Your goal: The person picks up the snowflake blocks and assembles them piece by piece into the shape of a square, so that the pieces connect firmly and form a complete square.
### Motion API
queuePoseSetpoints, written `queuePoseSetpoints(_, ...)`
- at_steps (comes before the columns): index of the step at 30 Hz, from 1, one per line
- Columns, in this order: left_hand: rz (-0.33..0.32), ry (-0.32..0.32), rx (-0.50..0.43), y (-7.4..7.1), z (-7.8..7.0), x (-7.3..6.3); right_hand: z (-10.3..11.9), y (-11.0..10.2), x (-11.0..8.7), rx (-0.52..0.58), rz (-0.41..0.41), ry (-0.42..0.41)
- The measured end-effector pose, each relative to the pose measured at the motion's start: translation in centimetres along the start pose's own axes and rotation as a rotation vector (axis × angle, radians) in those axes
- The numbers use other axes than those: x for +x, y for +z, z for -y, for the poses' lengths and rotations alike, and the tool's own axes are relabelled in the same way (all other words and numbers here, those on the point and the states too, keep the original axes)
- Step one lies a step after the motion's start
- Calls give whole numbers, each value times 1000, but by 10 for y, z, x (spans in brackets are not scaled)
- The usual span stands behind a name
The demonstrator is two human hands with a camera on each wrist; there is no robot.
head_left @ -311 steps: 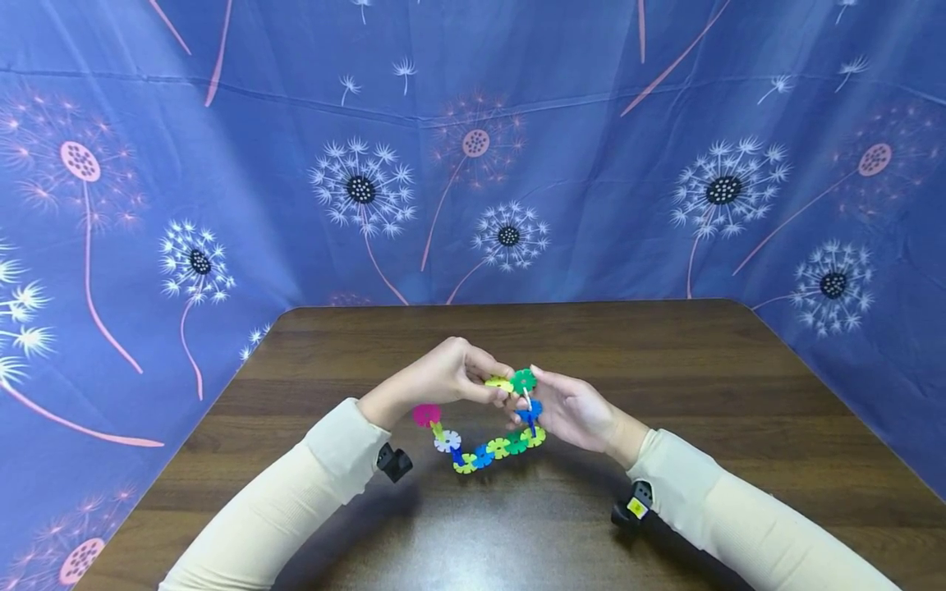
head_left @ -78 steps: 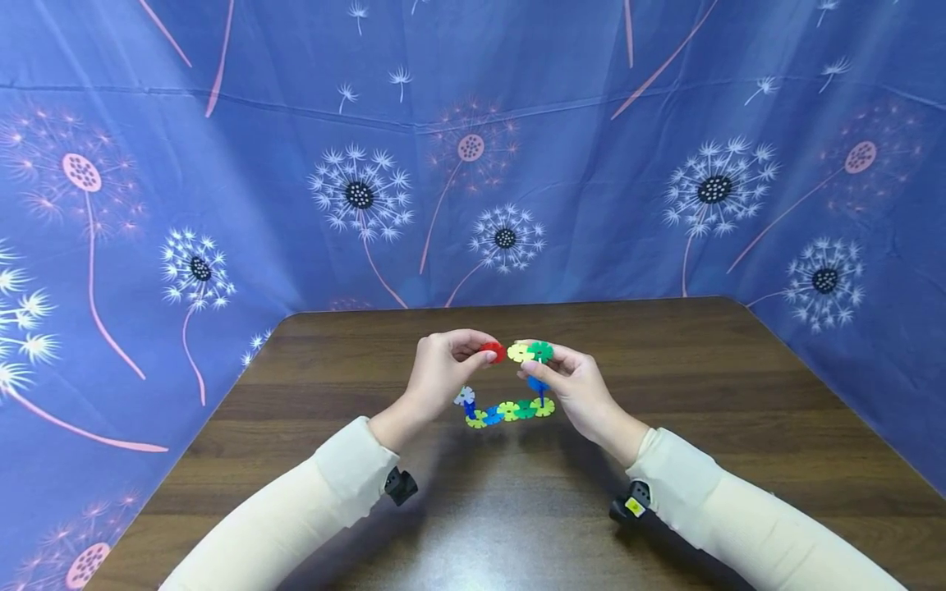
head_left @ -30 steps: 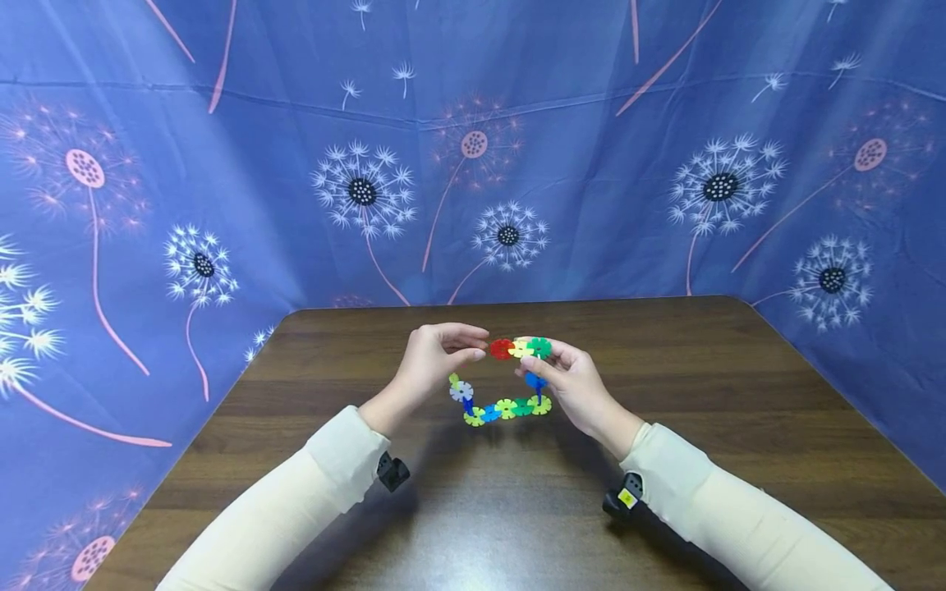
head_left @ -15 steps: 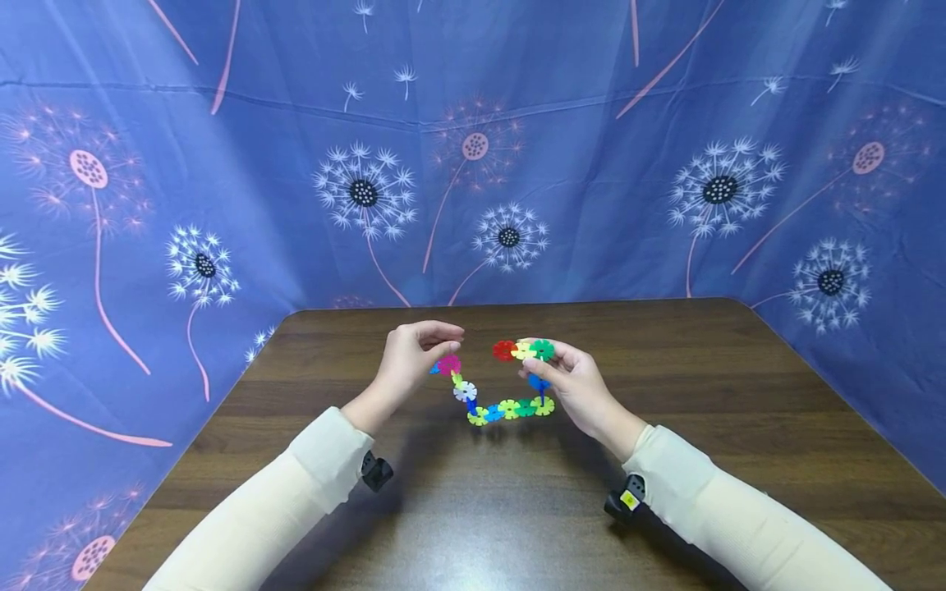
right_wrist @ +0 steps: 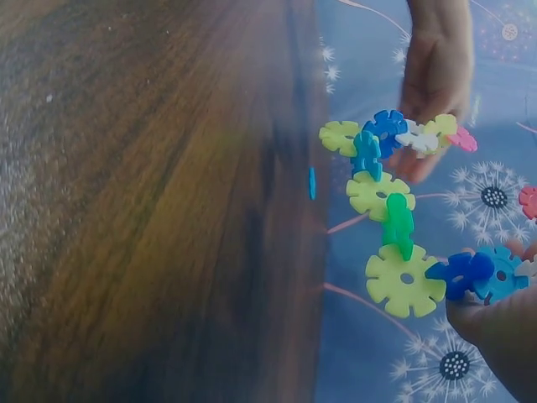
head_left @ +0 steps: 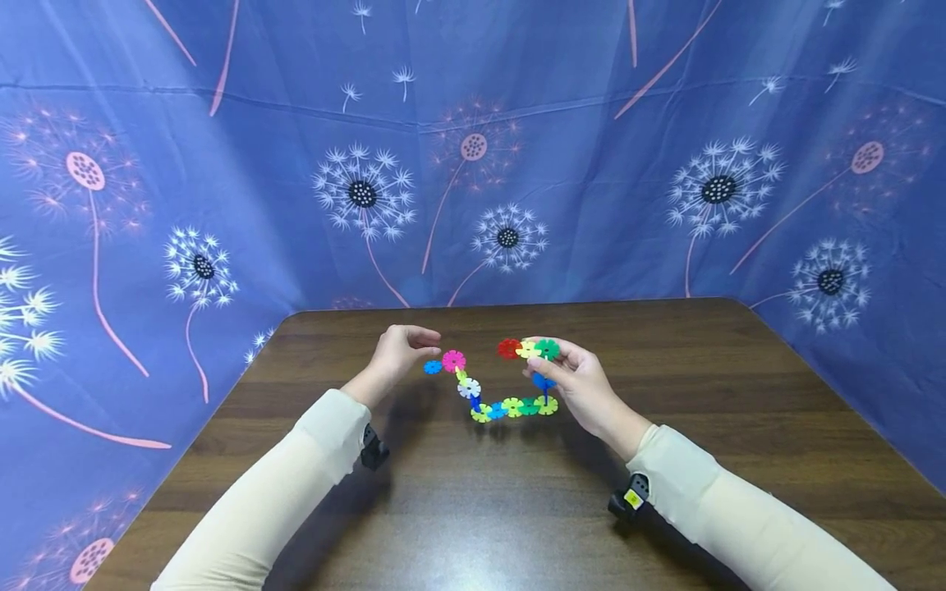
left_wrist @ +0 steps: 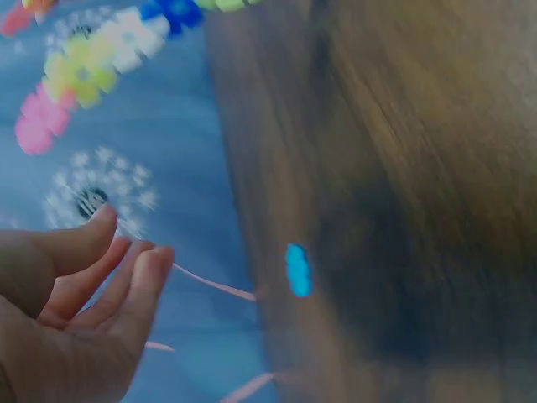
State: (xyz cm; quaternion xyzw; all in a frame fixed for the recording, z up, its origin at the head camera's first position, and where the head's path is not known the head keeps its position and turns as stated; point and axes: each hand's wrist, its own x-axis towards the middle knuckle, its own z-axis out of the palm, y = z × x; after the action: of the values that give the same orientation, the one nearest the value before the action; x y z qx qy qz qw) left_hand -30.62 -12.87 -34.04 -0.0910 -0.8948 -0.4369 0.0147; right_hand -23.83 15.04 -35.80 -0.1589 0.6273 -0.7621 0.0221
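My right hand (head_left: 587,386) pinches a chain of linked plastic flower-shaped discs near its yellow and green discs. A red disc (head_left: 508,349) forms the chain's near-hand end, joined to a pale yellow disc (head_left: 528,350). From there the chain hangs in a U through several green, yellow and blue discs, then rises past a white disc (head_left: 469,387) to a pink disc (head_left: 454,360) at the other end. A loose blue disc (left_wrist: 299,269) lies on the table. Just behind it, my left hand (head_left: 399,353) hovers with thumb and fingers apart, holding nothing, as the left wrist view shows.
The brown wooden table (head_left: 473,501) reaches back to a blue dandelion-patterned cloth (head_left: 591,222). Small black cameras sit at the left wrist (head_left: 374,448) and the right wrist (head_left: 628,497). The hanging chain spans the room between both hands.
The left hand brought a red disc to the chain's yellow end, where it now stays joined. The hand then let go and moved left to the loose blue disc. The right hand kept its hold.
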Motion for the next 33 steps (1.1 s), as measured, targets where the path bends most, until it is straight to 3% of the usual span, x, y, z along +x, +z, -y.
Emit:
queuePoseSetpoints(6,130,-102,11,8,27,18,4,-2,-1,19,3,2)
queuePoseSetpoints(13,206,-139,35,12,46,31,7,-2,-2,22,10,31)
queuePoseSetpoints(22,100,-154,154,19,55,36,3,-5,0,20,8,36)
queuePoseSetpoints(33,-10,-105,262,26,52,40,2,-6,0,17,1,48)
